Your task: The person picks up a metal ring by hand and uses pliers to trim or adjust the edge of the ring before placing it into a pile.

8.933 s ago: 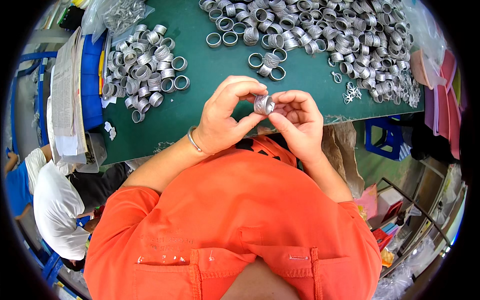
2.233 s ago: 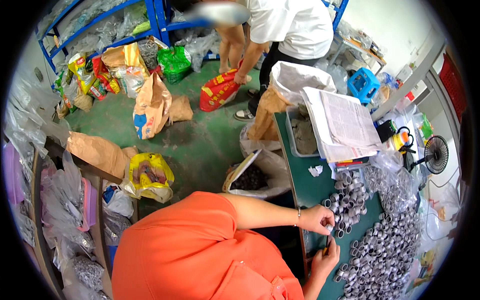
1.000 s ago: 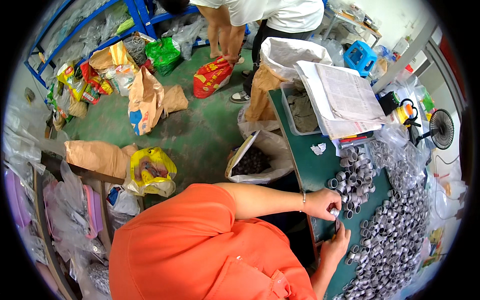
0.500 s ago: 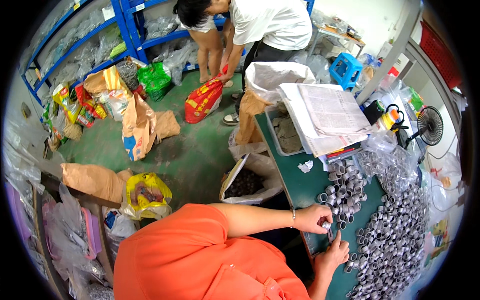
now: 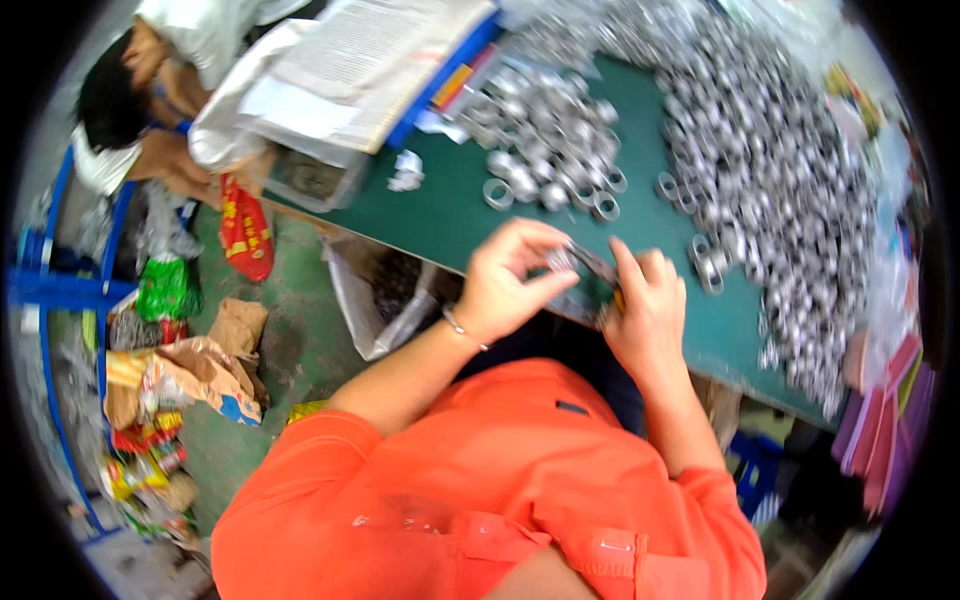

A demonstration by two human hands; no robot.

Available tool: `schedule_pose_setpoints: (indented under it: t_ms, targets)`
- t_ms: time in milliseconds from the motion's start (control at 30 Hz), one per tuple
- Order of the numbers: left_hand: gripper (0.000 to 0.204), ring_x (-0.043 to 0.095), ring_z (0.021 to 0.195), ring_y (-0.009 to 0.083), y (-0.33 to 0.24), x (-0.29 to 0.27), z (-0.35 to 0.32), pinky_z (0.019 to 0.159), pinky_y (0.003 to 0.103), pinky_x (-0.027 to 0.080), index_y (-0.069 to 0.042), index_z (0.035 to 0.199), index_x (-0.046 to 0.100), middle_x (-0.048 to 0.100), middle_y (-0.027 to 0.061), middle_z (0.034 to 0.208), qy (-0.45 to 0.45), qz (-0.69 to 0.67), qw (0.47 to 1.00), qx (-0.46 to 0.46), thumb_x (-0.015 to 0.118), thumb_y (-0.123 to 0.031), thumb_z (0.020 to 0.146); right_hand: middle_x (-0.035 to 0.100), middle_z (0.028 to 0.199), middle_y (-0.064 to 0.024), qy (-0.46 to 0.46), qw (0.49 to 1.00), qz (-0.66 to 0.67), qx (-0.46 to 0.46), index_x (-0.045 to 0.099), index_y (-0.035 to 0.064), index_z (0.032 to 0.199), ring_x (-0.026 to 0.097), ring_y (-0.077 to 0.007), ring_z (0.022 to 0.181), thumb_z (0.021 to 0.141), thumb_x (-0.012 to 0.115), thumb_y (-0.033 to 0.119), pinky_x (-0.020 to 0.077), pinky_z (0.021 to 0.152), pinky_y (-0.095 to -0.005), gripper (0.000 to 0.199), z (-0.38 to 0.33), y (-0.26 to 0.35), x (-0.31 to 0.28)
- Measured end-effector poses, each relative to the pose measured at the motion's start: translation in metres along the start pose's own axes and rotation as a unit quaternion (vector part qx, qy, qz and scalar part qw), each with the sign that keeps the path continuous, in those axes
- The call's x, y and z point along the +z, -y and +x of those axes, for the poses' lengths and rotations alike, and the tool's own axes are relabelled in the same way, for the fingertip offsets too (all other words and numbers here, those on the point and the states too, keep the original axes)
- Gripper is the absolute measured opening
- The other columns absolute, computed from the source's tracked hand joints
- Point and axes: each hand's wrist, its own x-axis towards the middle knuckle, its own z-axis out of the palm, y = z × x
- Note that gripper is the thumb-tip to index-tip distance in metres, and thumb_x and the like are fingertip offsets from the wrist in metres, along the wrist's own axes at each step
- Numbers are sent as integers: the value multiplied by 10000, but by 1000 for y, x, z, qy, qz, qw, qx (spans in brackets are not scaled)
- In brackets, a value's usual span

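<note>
My left hand (image 5: 505,285) pinches a short grey metal ring (image 5: 560,260) between thumb and fingers, just over the near edge of the green table (image 5: 432,222). My right hand (image 5: 648,312) is wrapped round a slim tool (image 5: 594,263) with a dark metal end and a bit of yellow at the handle. That dark end meets the ring or lies right beside it; blur hides which, and the tool's exact kind. Beyond my hands lies a smaller pile of similar rings (image 5: 548,140). A much larger heap of rings (image 5: 770,170) spreads over the right side.
Papers (image 5: 375,65) lie over a clear plastic tub (image 5: 318,180) at the far left of the table. An open white sack (image 5: 350,300) with dark pieces stands below the table edge. Another person (image 5: 160,90) bends over a red bag (image 5: 243,228). Pink and purple bins (image 5: 880,420) are at right.
My view has swung round to the right, bringing the ring piles toward the top. My hands stay together at the table edge, with ring and tool still held.
</note>
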Motion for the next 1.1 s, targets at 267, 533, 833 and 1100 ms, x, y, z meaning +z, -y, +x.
schedule_pose_setpoints:
  t_ms: [267,533,833,1100]
  targets:
    - [361,613,1005,213,-17,10,-3,866,324,527,25,1043,524,565,173,1125,0,-84,996,-12,664,158,738,469,871,-34,-36,999,-34,8,585,105,1194,473,-203,814,695,611,-9,293,754,-349,512,-4,0,-13]
    - [356,623,992,234,-24,21,-4,849,332,535,18,1038,526,560,172,1113,-11,-24,999,25,657,164,740,469,846,-27,-59,996,-60,-31,590,112,1203,471,-196,779,684,610,-28,301,708,-332,537,0,-8,-20]
    - [314,649,941,254,-28,26,-1,825,338,544,21,1019,542,587,161,1060,-20,-8,999,-37,648,155,756,517,798,-83,43,998,-12,-50,582,39,1158,525,-278,714,679,614,15,410,592,-379,480,5,-20,-31]
    - [394,646,921,220,-44,25,2,809,316,546,44,1171,527,617,158,1064,-44,-64,985,-151,650,65,797,573,856,-149,155,921,335,123,538,-3,1074,596,-318,787,690,562,-27,477,675,-377,386,3,-22,-43]
